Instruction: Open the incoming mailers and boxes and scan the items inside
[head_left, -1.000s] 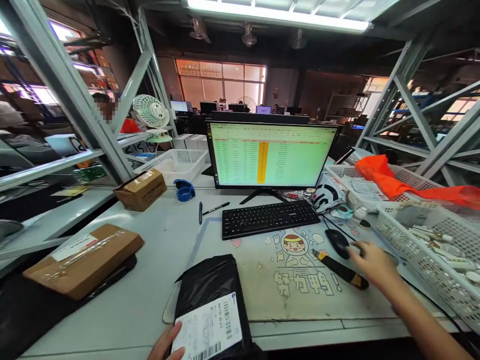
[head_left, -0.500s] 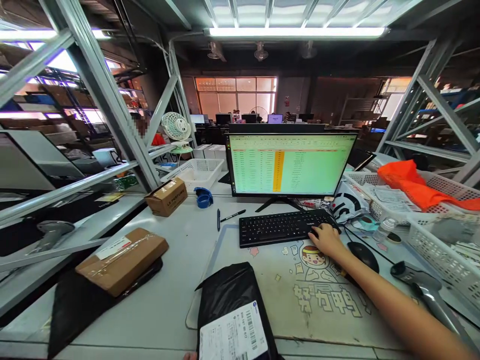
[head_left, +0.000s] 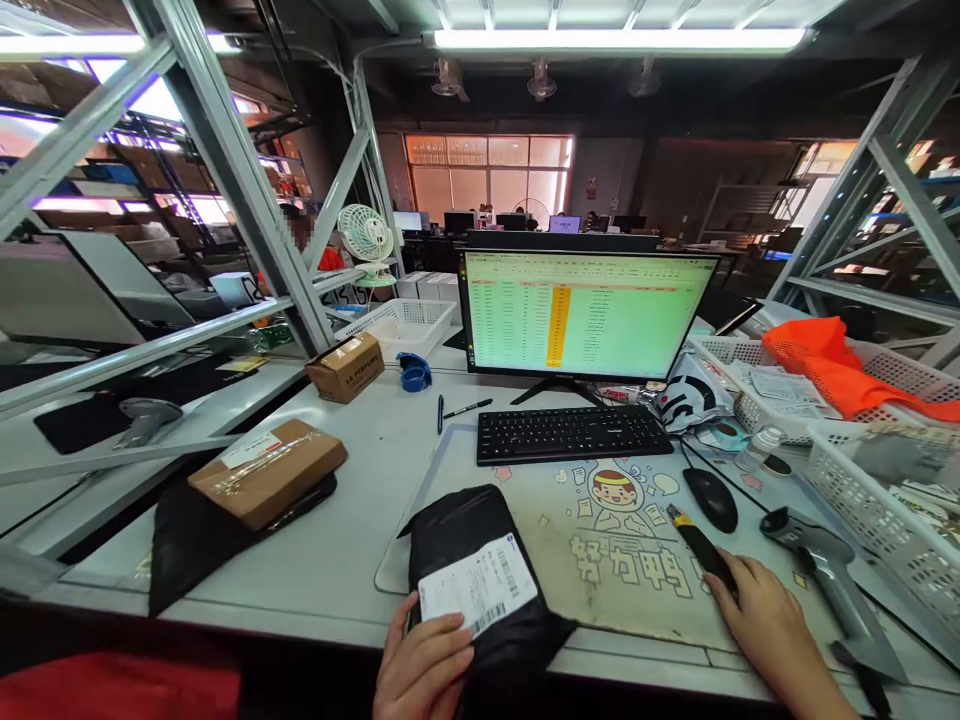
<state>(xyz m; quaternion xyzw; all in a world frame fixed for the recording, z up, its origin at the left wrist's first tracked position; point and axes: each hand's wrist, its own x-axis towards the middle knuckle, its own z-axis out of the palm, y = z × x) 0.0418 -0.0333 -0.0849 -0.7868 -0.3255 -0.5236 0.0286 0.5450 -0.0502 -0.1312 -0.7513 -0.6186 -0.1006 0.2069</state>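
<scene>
The head view shows the left hand (head_left: 424,660) holding the near left edge of a flat, black plastic bag (head_left: 457,525) with a white paper label (head_left: 480,585). The bag lies on the near left part of a pale desk mat (head_left: 637,612) with a cartoon on it. On the right, the right hand (head_left: 765,610) grips the near end of a black and yellow cutter (head_left: 701,550).

I see no cut in the bag, so work on it looks hardly begun and most seems left. What is inside is hidden.

Just right of that hand is a grey plastic scanner (head_left: 832,580), a bit in the way. To the left, a flat brown cardboard box (head_left: 274,470) sits on black plastic (head_left: 195,550). Farther off are a round black mouse (head_left: 711,500), a long black keyboard (head_left: 574,435), a white basket with holes (head_left: 877,510) and a wide, bright screen (head_left: 585,310). Nothing stands between bag and cutter.
</scene>
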